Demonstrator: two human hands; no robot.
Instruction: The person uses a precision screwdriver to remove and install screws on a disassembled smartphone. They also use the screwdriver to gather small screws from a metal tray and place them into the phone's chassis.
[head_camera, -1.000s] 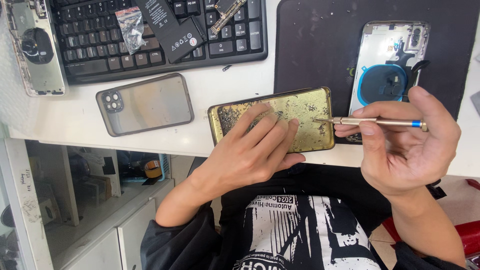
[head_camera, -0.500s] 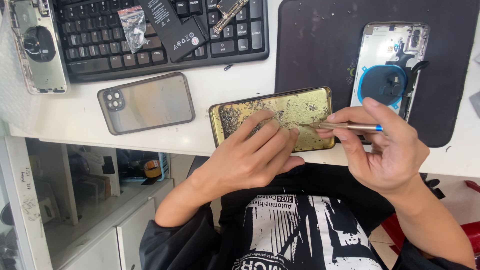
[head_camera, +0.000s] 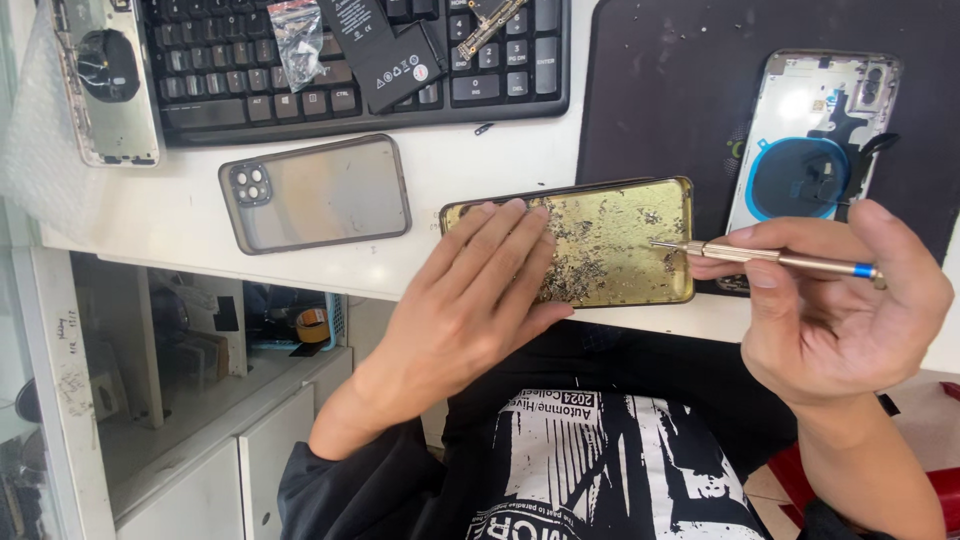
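A gold phone back cover (head_camera: 620, 240), scraped and strewn with dark flakes, lies at the front edge of the white desk (head_camera: 430, 180). My left hand (head_camera: 470, 290) lies flat on its left half and pins it down. In my right hand (head_camera: 840, 300) is a thin metal tool with a blue ring (head_camera: 770, 256), pinched between thumb and fingers. Its tip rests on the cover's right side.
A grey phone case (head_camera: 315, 193) lies left of the cover. Behind it is a black keyboard (head_camera: 240, 70) bearing a phone battery (head_camera: 385, 50) and a small plastic bag (head_camera: 298, 40). One opened phone housing (head_camera: 105, 80) sits far left, another (head_camera: 815, 130) on a black mat (head_camera: 680, 80).
My right hand has shifted right and turned palm up, with the tool still pointing at the cover. The left hand has stayed on the cover.
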